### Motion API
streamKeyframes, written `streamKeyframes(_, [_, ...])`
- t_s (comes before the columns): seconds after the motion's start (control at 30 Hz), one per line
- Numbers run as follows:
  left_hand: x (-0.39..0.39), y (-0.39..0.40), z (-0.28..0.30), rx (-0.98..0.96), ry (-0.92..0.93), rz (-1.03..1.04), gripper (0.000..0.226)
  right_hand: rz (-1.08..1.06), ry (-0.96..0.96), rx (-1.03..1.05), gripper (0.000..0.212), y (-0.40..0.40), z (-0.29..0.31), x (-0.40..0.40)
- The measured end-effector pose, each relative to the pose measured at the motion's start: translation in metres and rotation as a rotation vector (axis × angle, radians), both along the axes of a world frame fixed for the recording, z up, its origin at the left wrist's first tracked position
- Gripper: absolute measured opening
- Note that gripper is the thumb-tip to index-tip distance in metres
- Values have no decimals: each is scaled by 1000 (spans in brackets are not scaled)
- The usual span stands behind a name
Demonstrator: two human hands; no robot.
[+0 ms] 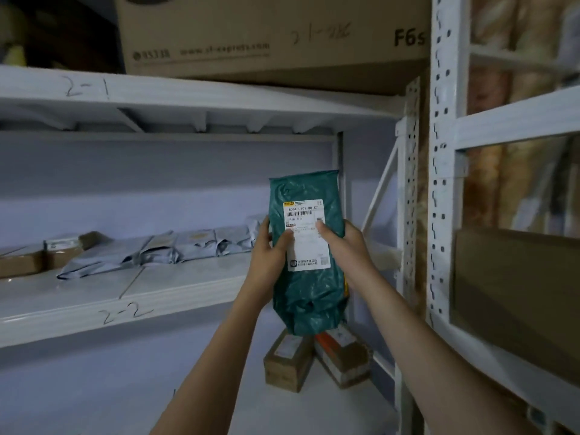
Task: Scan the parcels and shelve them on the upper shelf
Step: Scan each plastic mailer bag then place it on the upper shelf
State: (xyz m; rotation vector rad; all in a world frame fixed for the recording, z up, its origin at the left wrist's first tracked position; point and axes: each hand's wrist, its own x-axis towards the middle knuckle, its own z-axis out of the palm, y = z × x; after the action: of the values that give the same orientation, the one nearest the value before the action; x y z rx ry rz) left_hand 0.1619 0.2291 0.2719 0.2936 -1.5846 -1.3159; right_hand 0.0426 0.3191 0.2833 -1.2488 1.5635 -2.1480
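Both hands, left hand (272, 255) and right hand (346, 246), are gripping an upright green plastic mailer bag (309, 277), fingers clamped on its side edges. It is hanging before the white metal shelf (94, 312), right of the grey mailer bags (163, 251), with bare shelf boards in front of them.

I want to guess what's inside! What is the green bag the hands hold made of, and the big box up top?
The green bag looks like thin, glossy plastic film: it crinkles and shines, with a white paper-like label stuck on. Both the left hand and right hand grip it. The big box looks like matte brown cardboard with printed lettering.
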Motion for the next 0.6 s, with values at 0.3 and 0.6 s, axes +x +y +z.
streamKeyframes(0.3, [-58,-52,28,-19,-54,55,39,-103,-25,0,11,-64,37,-61])
streamKeyframes(0.6, [-126,-134,66,-30,-71,190,34,-47,6,139,40,-134,40,-110])
